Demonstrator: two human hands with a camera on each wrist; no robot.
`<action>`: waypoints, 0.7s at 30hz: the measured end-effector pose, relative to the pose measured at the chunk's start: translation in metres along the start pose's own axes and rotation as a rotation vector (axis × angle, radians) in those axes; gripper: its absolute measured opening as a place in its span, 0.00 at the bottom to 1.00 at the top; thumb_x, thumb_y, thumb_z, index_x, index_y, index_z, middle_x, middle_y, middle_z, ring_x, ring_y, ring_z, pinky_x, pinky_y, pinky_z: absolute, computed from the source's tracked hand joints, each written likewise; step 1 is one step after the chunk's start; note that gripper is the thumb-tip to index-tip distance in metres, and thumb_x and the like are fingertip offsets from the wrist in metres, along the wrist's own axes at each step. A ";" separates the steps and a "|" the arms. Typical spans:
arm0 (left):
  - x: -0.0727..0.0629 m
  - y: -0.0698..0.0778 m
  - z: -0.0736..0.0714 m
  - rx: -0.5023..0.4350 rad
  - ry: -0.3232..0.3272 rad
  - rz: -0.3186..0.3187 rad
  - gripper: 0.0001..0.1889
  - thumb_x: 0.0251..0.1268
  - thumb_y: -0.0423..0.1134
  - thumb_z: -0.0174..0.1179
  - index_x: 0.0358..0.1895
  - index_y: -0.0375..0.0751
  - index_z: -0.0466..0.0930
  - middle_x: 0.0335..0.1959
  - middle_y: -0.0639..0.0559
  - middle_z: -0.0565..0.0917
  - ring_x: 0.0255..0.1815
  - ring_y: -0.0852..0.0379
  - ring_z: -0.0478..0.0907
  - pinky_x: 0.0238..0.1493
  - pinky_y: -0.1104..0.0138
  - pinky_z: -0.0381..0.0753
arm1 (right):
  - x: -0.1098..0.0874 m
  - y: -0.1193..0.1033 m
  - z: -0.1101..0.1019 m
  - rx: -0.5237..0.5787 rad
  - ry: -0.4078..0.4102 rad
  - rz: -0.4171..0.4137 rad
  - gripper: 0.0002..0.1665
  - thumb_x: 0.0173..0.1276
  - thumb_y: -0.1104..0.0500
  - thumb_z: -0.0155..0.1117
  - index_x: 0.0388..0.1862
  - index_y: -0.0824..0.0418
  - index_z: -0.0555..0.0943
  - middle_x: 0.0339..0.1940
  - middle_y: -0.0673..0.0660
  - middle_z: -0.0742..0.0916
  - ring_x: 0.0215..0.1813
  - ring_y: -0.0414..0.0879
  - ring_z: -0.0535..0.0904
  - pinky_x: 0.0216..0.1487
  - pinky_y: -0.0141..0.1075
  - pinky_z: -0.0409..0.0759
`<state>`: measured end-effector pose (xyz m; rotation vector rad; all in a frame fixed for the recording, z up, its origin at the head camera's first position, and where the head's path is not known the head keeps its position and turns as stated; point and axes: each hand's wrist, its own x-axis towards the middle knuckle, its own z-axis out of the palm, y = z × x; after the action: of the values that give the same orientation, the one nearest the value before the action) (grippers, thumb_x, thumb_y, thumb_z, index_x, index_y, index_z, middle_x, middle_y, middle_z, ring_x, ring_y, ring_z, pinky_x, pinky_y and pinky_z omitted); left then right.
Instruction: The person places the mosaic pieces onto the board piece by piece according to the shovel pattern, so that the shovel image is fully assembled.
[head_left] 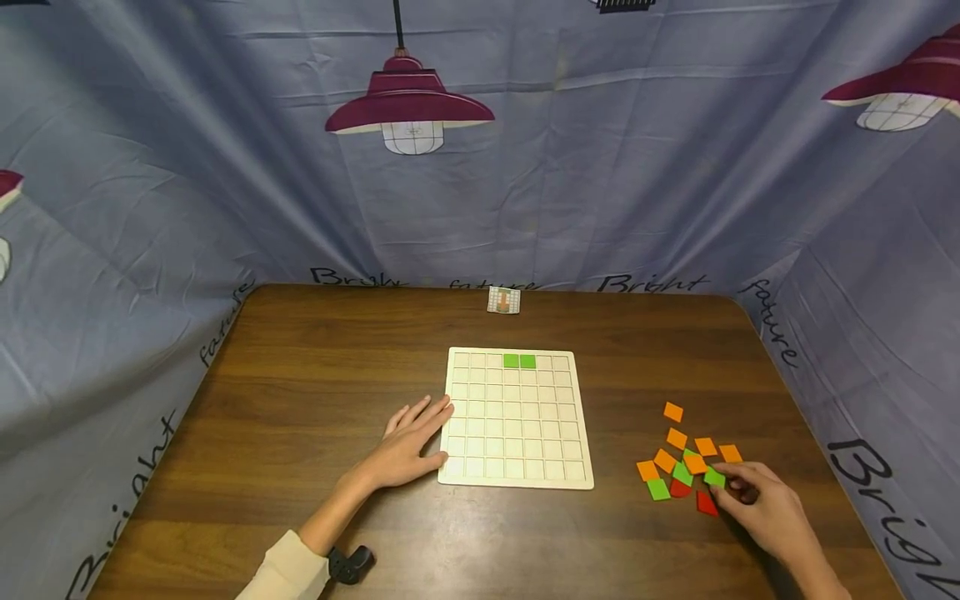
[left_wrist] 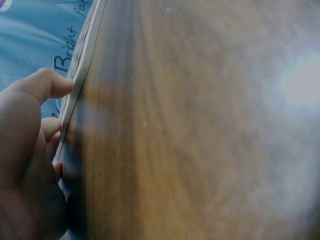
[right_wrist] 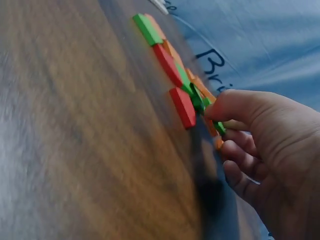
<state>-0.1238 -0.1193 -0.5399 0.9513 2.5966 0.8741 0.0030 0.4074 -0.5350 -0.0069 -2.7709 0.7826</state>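
Observation:
A pale grid board (head_left: 513,419) lies flat on the table, with two green square tiles (head_left: 519,361) side by side in its top row. My left hand (head_left: 405,448) rests against the board's left edge, fingers stretched out and fingertips touching it. Off to the right, my right hand (head_left: 765,502) pinches a green tile (head_left: 715,477) between thumb and fingers at the edge of a loose pile. That pile has several orange tiles (head_left: 677,438), a few green tiles (head_left: 659,489) and red pieces (head_left: 707,503). In the right wrist view, a red piece (right_wrist: 182,108) lies close to the pinching thumb.
A small card with a printed grid pattern (head_left: 504,300) lies at the table's back edge. The brown wooden table (head_left: 322,358) is enclosed by blue-grey cloth (head_left: 525,192) with lettering and printed lamps. A black device (head_left: 351,565) sits at my left wrist.

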 end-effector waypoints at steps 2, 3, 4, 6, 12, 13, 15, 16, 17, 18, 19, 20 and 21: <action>0.000 0.000 0.000 -0.003 -0.001 -0.001 0.38 0.70 0.47 0.56 0.79 0.40 0.54 0.80 0.46 0.52 0.80 0.40 0.43 0.71 0.39 0.37 | 0.003 -0.003 -0.001 0.000 0.027 -0.003 0.18 0.47 0.70 0.79 0.40 0.61 0.87 0.34 0.52 0.81 0.30 0.31 0.73 0.28 0.21 0.69; 0.000 0.000 0.000 -0.004 -0.001 -0.001 0.38 0.70 0.47 0.56 0.79 0.39 0.54 0.80 0.46 0.52 0.80 0.40 0.43 0.71 0.39 0.37 | 0.005 -0.005 -0.002 0.001 0.038 -0.007 0.18 0.48 0.69 0.79 0.40 0.61 0.87 0.34 0.52 0.81 0.30 0.30 0.73 0.29 0.21 0.69; 0.000 0.001 0.000 -0.006 -0.002 -0.002 0.38 0.70 0.47 0.56 0.79 0.39 0.54 0.80 0.46 0.52 0.80 0.40 0.43 0.71 0.39 0.37 | 0.007 -0.008 -0.003 0.005 0.046 -0.012 0.18 0.48 0.69 0.78 0.41 0.60 0.87 0.35 0.52 0.82 0.31 0.30 0.73 0.29 0.20 0.69; -0.001 0.001 -0.001 -0.009 -0.002 -0.004 0.38 0.69 0.47 0.56 0.79 0.39 0.54 0.80 0.46 0.52 0.80 0.40 0.43 0.71 0.39 0.37 | 0.012 -0.013 -0.004 0.024 0.057 -0.030 0.18 0.49 0.69 0.78 0.42 0.61 0.87 0.35 0.52 0.83 0.33 0.27 0.74 0.31 0.18 0.70; -0.001 0.002 -0.001 -0.016 -0.005 -0.005 0.38 0.70 0.46 0.55 0.79 0.39 0.53 0.80 0.45 0.52 0.80 0.39 0.42 0.71 0.39 0.36 | 0.035 -0.034 -0.004 0.107 0.042 -0.116 0.20 0.52 0.72 0.75 0.45 0.61 0.87 0.39 0.50 0.84 0.36 0.31 0.76 0.37 0.18 0.73; -0.001 0.002 -0.001 -0.017 -0.006 -0.004 0.38 0.70 0.46 0.55 0.79 0.39 0.53 0.80 0.45 0.51 0.80 0.39 0.42 0.71 0.39 0.36 | 0.039 -0.038 -0.003 0.121 0.034 -0.130 0.20 0.53 0.73 0.74 0.46 0.61 0.87 0.39 0.50 0.83 0.36 0.33 0.76 0.37 0.19 0.73; -0.001 0.002 -0.001 -0.016 -0.005 -0.004 0.38 0.70 0.46 0.55 0.80 0.39 0.53 0.80 0.45 0.51 0.80 0.39 0.42 0.71 0.39 0.36 | 0.049 -0.047 0.000 0.151 0.018 -0.156 0.20 0.54 0.73 0.74 0.47 0.62 0.87 0.40 0.50 0.83 0.36 0.38 0.77 0.38 0.20 0.73; -0.001 0.002 -0.001 -0.014 -0.003 -0.003 0.38 0.70 0.46 0.55 0.80 0.39 0.53 0.80 0.45 0.52 0.80 0.39 0.42 0.71 0.39 0.36 | 0.054 -0.052 0.002 0.161 0.010 -0.167 0.20 0.54 0.72 0.74 0.47 0.61 0.87 0.41 0.50 0.83 0.36 0.40 0.76 0.39 0.21 0.74; -0.001 0.002 -0.002 -0.012 -0.003 -0.002 0.38 0.70 0.47 0.55 0.80 0.39 0.53 0.80 0.46 0.52 0.80 0.39 0.42 0.71 0.39 0.36 | 0.059 -0.057 0.004 0.183 -0.002 -0.176 0.20 0.55 0.72 0.74 0.47 0.62 0.87 0.41 0.50 0.83 0.37 0.42 0.77 0.39 0.22 0.75; -0.001 0.002 -0.002 -0.011 -0.001 -0.001 0.38 0.69 0.47 0.55 0.79 0.39 0.54 0.80 0.46 0.52 0.80 0.39 0.43 0.71 0.39 0.36 | 0.064 -0.061 0.007 0.196 -0.011 -0.188 0.20 0.55 0.72 0.75 0.48 0.61 0.87 0.42 0.50 0.83 0.37 0.42 0.77 0.39 0.22 0.75; -0.001 0.002 -0.002 -0.011 0.000 0.000 0.38 0.69 0.47 0.55 0.79 0.39 0.54 0.80 0.46 0.52 0.80 0.39 0.43 0.71 0.38 0.36 | 0.069 -0.066 0.009 0.209 -0.017 -0.203 0.20 0.55 0.72 0.75 0.48 0.62 0.87 0.43 0.51 0.84 0.37 0.42 0.77 0.40 0.23 0.76; -0.001 0.002 -0.001 -0.009 0.002 0.002 0.38 0.69 0.47 0.55 0.79 0.39 0.54 0.80 0.46 0.52 0.80 0.39 0.43 0.71 0.38 0.37 | 0.074 -0.070 0.013 0.217 -0.025 -0.215 0.20 0.55 0.71 0.75 0.49 0.61 0.87 0.43 0.51 0.84 0.38 0.43 0.78 0.42 0.23 0.77; -0.001 0.002 -0.001 -0.011 0.002 0.003 0.38 0.69 0.47 0.55 0.79 0.39 0.54 0.80 0.46 0.52 0.79 0.39 0.43 0.71 0.38 0.37 | 0.079 -0.075 0.016 0.221 -0.032 -0.223 0.21 0.56 0.71 0.75 0.49 0.61 0.87 0.44 0.51 0.84 0.39 0.44 0.79 0.42 0.25 0.78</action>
<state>-0.1230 -0.1193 -0.5380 0.9522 2.5899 0.8889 -0.0725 0.3409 -0.4901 0.3527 -2.6377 1.0279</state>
